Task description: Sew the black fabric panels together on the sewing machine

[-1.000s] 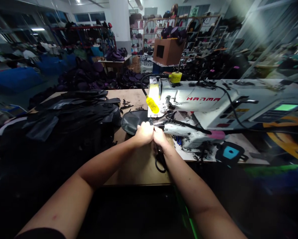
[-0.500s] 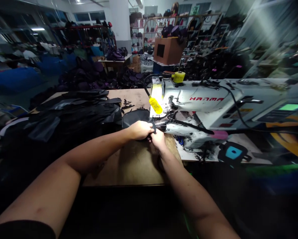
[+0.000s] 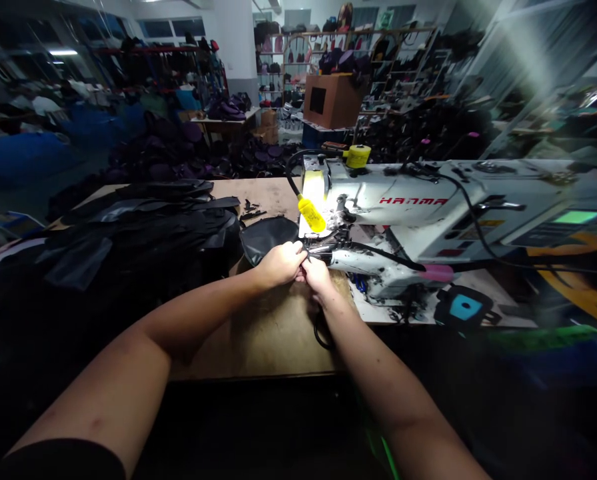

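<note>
My left hand [image 3: 277,264] and my right hand [image 3: 317,277] are closed side by side on a black rounded fabric piece [image 3: 266,237] at the needle end of a white sewing machine [image 3: 403,200]. The fabric lies on the wooden table [image 3: 273,333], spreading left and back from my fingers. A yellow lamp head [image 3: 311,215] on a black flexible stalk shines down just above my hands. A black strap loop [image 3: 321,333] hangs under my right wrist.
A big heap of black cut fabric pieces [image 3: 143,233] covers the table's left half. Small black scraps [image 3: 251,208] lie behind it. A yellow thread spool [image 3: 357,156] sits on the machine. A cardboard box [image 3: 331,100] and shelves of bags stand behind.
My hands have stayed together at the machine's needle end, shifting slightly; the black fabric piece has been pulled and turned a little. The view has drifted a bit.
</note>
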### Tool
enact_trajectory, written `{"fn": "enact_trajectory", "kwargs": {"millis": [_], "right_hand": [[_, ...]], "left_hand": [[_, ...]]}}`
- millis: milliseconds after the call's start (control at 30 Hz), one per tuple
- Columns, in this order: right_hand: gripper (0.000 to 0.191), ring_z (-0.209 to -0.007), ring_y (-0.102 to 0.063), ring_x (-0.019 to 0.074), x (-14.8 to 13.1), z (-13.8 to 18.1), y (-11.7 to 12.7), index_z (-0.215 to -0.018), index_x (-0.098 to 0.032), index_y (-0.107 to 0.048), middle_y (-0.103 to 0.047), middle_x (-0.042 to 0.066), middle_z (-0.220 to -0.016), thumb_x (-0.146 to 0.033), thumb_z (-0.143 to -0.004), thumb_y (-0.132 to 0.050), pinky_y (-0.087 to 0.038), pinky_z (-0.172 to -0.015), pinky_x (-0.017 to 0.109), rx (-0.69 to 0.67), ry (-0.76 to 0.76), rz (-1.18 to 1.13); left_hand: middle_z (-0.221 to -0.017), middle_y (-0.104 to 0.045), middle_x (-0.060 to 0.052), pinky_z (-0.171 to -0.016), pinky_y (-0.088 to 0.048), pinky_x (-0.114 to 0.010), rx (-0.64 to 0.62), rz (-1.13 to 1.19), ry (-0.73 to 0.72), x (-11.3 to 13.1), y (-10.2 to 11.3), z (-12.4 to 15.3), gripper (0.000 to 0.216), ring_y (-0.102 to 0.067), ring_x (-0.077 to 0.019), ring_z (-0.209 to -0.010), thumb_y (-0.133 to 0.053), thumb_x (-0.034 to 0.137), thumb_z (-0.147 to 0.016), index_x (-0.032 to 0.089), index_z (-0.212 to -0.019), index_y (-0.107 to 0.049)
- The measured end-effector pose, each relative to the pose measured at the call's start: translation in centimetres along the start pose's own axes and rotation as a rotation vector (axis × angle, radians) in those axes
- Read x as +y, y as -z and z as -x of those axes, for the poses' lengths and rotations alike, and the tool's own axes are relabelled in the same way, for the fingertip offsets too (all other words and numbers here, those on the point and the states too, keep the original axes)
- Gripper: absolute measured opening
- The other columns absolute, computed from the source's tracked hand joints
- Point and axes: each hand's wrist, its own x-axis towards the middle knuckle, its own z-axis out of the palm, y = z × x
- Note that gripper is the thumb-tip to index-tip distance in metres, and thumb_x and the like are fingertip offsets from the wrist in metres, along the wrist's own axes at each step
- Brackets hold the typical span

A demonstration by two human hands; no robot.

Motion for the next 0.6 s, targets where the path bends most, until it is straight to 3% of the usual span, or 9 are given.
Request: {"fn": "enact_trajectory", "kwargs": {"millis": [133,300,433,600], "right_hand": [[0.014,-0.058,-0.067,0.0160,0.3,-0.1,-0.5,-0.088,-0.020,-0.063,-0.070,0.002,-0.073,-0.032,-0.089,-0.057,-0.056,-0.055,0.026,-0.016,-0.071,-0.100],[0.012,-0.061,-0.070,0.0164,0.5,-0.3,-0.8,-0.088,-0.019,-0.064,-0.071,0.003,-0.072,-0.028,-0.090,-0.056,-0.054,-0.052,0.023,0.001,-0.106,-0.142],[0.013,-0.060,-0.067,0.0132,1.0,-0.1,-1.2,-0.087,-0.019,-0.064,-0.071,0.002,-0.073,-0.031,-0.090,-0.059,-0.054,-0.053,0.021,0.023,-0.071,-0.181],[0.015,-0.058,-0.066,0.0126,1.3,-0.2,-0.9,-0.081,-0.020,-0.061,-0.069,0.001,-0.069,-0.033,-0.088,-0.061,-0.054,-0.052,0.020,0.042,-0.052,-0.146]], "left_hand": [[-0.108,-0.064,-0.018,-0.071,-0.038,-0.038,0.075,-0.128,-0.202,-1.9,0.9,2.6,0.038,-0.057,-0.0274,-0.093,-0.044,0.033,-0.104,0.006,-0.126,-0.061],[-0.087,-0.068,-0.011,-0.060,-0.032,-0.033,0.057,-0.137,-0.456,-5.7,2.2,4.4,0.034,-0.055,-0.0187,-0.071,-0.038,0.012,-0.102,0.011,-0.121,-0.066],[-0.085,-0.069,-0.010,-0.058,-0.035,-0.032,-0.071,-0.117,-0.495,-6.3,2.6,3.9,0.030,-0.056,-0.0181,-0.065,-0.044,0.009,-0.096,0.011,-0.111,-0.070],[-0.082,-0.070,-0.009,-0.055,-0.039,-0.029,-0.160,-0.028,-0.383,-4.4,2.6,3.3,0.018,-0.062,-0.0187,-0.064,-0.054,0.015,-0.092,0.014,-0.098,-0.071]]}}
